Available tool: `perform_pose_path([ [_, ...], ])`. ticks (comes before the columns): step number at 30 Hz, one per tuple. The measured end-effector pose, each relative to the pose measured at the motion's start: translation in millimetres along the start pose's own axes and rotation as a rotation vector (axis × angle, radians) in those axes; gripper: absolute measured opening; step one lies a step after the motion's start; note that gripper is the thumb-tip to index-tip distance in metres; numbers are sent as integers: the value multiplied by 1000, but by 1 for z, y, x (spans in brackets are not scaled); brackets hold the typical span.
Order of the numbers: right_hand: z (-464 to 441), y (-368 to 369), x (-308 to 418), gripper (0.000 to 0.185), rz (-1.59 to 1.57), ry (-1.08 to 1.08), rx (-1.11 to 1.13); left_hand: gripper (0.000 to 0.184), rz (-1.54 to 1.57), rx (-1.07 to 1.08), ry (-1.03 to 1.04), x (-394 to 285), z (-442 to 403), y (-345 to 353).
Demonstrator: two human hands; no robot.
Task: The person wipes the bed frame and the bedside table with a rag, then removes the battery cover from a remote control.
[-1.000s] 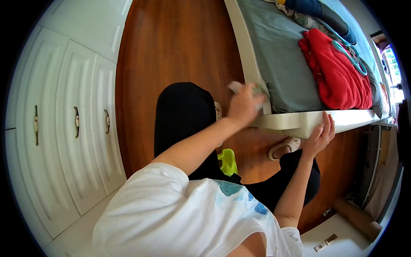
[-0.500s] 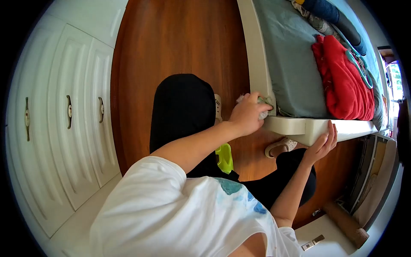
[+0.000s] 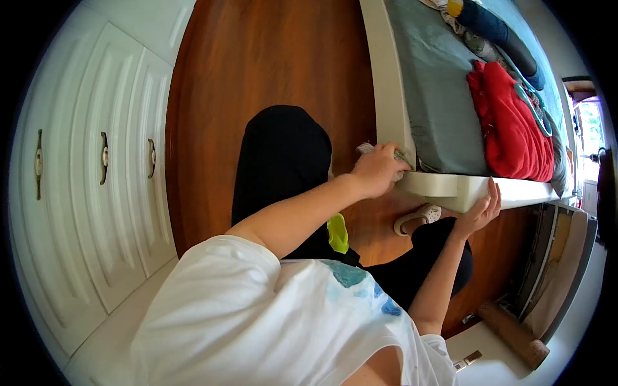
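Note:
My left hand (image 3: 378, 171) is closed around a crumpled whitish-green cloth (image 3: 365, 148), mostly hidden under the fingers. It presses the cloth to the corner of a cream bed frame (image 3: 391, 83), beside the grey-green mattress (image 3: 430, 96). Farther right, my right hand (image 3: 479, 211) rests against the frame's end board (image 3: 444, 186). Its fingers are stretched out, with the tips at the top edge and nothing held in them. The right thumb is hard to make out.
A folded red garment (image 3: 508, 128) and rolled dark-blue fabric (image 3: 499, 32) lie on the bed. White cabinets (image 3: 119, 167) line the left. A lime-green plastic object (image 3: 337, 233) sits by my leg. A brown roll (image 3: 512, 331) lies at lower right. Wooden floor (image 3: 277, 51) runs between.
My left hand has shifted slightly at the frame corner, its fingers and the cloth in a changed position. My right hand stays on the end board. The whole view has shifted a little.

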State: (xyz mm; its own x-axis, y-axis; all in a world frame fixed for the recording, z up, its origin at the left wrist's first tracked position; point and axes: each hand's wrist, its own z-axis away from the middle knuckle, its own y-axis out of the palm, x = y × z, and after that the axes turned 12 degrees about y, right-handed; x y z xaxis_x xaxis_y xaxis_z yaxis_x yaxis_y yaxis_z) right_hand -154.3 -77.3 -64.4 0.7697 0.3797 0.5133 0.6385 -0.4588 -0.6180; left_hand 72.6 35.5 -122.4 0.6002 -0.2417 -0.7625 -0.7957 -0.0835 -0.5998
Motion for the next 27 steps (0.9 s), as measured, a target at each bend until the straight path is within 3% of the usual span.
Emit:
perform_pose_path([
  [1,-1,-1,0,44,-6,5,-3,41,2,2,12,1,0,-1],
  [3,-2,-3,-2,42,-6,7,15,35,39,89,-170,2,-1,-4],
  [4,-2,-3,-3,42,17,25,29,32,-55,260,-185,0,0,-13],
  [5,-2,-5,-4,42,39,43,44,32,-57,265,-165,-1,2,-7],
  [7,-2,-9,3,39,61,103,79,32,132,135,-302,-1,9,5],
  [12,-9,-17,7,38,197,80,159,30,149,-51,-245,-14,7,-13],
  [19,-10,-20,16,32,200,47,145,32,121,19,-231,-33,27,-26],
  [25,-21,-15,34,30,386,41,257,33,134,-41,-225,-45,16,-40],
  [27,-24,-9,49,27,84,-8,393,34,114,-84,-246,-41,13,-42],
])
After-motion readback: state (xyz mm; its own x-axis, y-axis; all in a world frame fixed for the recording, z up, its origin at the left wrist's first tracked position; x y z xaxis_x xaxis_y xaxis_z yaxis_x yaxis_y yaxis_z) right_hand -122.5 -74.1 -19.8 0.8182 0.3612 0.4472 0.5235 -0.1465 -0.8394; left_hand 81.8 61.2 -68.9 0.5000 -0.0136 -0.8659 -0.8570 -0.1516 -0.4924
